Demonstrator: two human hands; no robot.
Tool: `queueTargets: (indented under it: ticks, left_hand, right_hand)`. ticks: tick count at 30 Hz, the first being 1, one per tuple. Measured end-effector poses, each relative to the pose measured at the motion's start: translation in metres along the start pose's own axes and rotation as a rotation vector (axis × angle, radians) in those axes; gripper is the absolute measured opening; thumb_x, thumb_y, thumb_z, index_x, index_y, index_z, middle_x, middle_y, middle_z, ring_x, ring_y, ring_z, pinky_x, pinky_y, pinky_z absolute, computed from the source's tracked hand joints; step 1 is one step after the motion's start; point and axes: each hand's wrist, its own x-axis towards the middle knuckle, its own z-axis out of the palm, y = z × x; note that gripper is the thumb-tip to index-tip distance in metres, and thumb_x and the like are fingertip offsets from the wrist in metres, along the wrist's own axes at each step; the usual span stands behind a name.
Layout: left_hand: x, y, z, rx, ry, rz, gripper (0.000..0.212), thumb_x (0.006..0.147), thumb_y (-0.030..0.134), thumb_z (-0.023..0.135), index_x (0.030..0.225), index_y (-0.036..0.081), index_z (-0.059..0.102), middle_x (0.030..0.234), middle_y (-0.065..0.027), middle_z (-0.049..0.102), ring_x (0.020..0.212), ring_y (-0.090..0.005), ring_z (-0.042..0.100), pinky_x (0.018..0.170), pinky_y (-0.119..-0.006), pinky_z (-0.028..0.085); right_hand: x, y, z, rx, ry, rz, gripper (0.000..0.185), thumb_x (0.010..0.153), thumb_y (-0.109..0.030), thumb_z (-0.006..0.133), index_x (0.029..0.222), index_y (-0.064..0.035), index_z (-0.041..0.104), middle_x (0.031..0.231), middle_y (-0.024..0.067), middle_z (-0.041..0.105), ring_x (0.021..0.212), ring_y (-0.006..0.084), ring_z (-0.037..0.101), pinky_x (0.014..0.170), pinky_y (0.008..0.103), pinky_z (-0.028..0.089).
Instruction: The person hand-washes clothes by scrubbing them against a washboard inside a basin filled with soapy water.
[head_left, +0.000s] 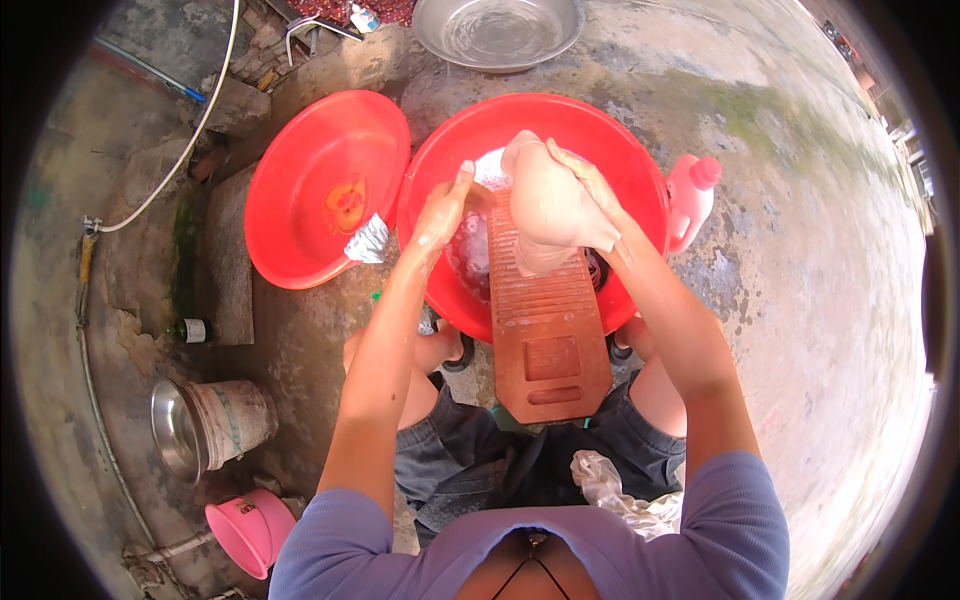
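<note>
My right hand grips a wet beige padded cloth garment by its right side and holds it over a ribbed wooden washboard. The garment's lower end hangs onto the ridges. Left of the board, my left hand is raised with the thumb up; its fingers point towards the garment, and what they touch is not clear. The washboard leans in a large red plastic basin with sudsy water, its near end towards my lap. Some dark cloth shows in the basin beside the board.
A second red basin with a pale cloth over its rim stands left. A pink detergent bottle stands right, a metal basin beyond. Near the left wall are a green bottle, a bucket and a pink pail.
</note>
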Motion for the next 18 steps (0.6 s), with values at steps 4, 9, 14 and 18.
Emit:
queueTargets:
  ticks: [4,9,14,18]
  left_hand:
    - [-0.011,-0.006,0.043,-0.336,-0.022,0.194,0.055,0.087,0.050,0.041,0.110,0.002,0.055,0.108,-0.0114,0.058,0.108,-0.0209,0.049,0.096,-0.035,0.034]
    - [-0.033,0.020,0.022,-0.558,-0.080,0.307,0.045,0.083,0.033,0.057,0.113,-0.001,0.051,0.109,-0.0114,0.057,0.099,-0.0202,0.055,0.093,-0.036,0.039]
    - [-0.019,0.019,0.021,-0.871,0.170,0.373,0.027,0.088,0.022,0.050,0.106,0.003,0.051,0.102,-0.0100,0.057,0.098,-0.0202,0.053,0.088,-0.034,0.043]
    - [-0.001,-0.006,0.046,-0.915,-0.047,0.505,0.009,0.086,0.010,0.049,0.093,0.006,0.052,0.092,-0.0042,0.055,0.093,-0.0141,0.051,0.086,-0.026,0.039]
  right_hand:
    - [0.015,0.002,-0.006,0.146,-0.239,-0.070,0.027,0.087,-0.030,0.052,0.094,-0.0044,0.057,0.075,0.0038,0.061,0.064,0.0132,0.060,0.058,0.0243,0.049]
    - [0.006,-0.047,-0.043,-1.344,0.520,-0.551,0.032,0.084,-0.033,0.056,0.097,-0.0040,0.056,0.082,0.0089,0.061,0.071,0.0166,0.061,0.062,0.0297,0.050]
    - [0.015,-0.007,-0.032,-1.154,0.506,-0.111,0.053,0.083,-0.044,0.053,0.116,-0.0026,0.048,0.119,0.0145,0.051,0.099,0.0259,0.056,0.069,0.0369,0.049]
    - [0.018,0.029,0.003,-0.041,0.024,-0.055,0.044,0.086,-0.031,0.054,0.119,-0.0039,0.043,0.109,0.0095,0.053,0.096,0.0189,0.055,0.080,0.0348,0.047]
